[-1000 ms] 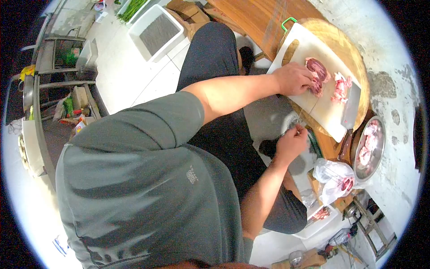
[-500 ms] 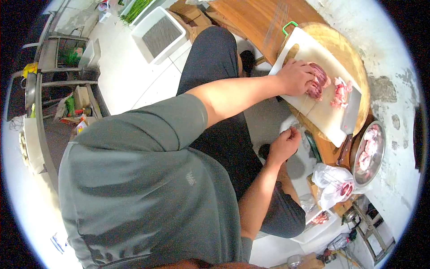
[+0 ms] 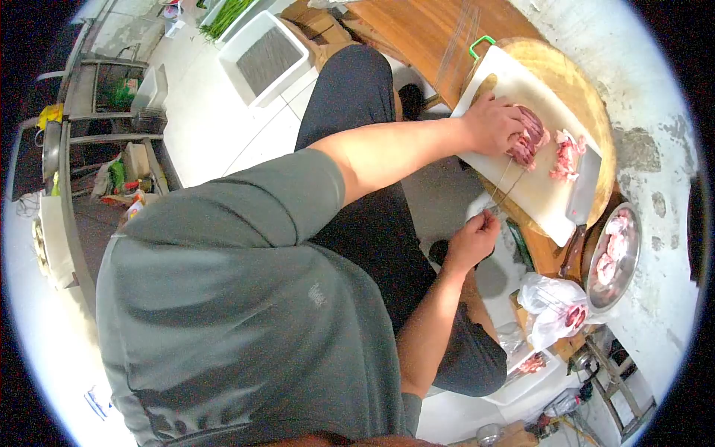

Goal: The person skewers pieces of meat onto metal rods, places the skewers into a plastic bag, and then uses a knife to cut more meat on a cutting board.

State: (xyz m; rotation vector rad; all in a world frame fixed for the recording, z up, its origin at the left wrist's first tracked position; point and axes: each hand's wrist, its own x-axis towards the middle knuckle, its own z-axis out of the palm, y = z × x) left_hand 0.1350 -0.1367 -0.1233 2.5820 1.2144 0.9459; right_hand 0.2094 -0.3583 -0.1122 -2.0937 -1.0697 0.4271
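Observation:
On the white cutting board, my left hand is closed over a lump of dark red meat. My right hand pinches the near end of a thin skewer just off the board's edge. The skewer runs up to the meat beneath my left fingers; its far tip is hidden. A second thin line beside it may be another skewer or a shadow. Past the meat lies a small pile of pale pink trimmings, and a cleaver rests along the board's far edge.
The board lies on a round wooden block on a wooden bench. A metal bowl of pale meat and a white plastic bag sit nearby. A white bin full of thin sticks stands on the floor.
The thin skewer between my hands shows more plainly now. The meat under my left hand has shifted very slightly; both hands stay in nearly the same place.

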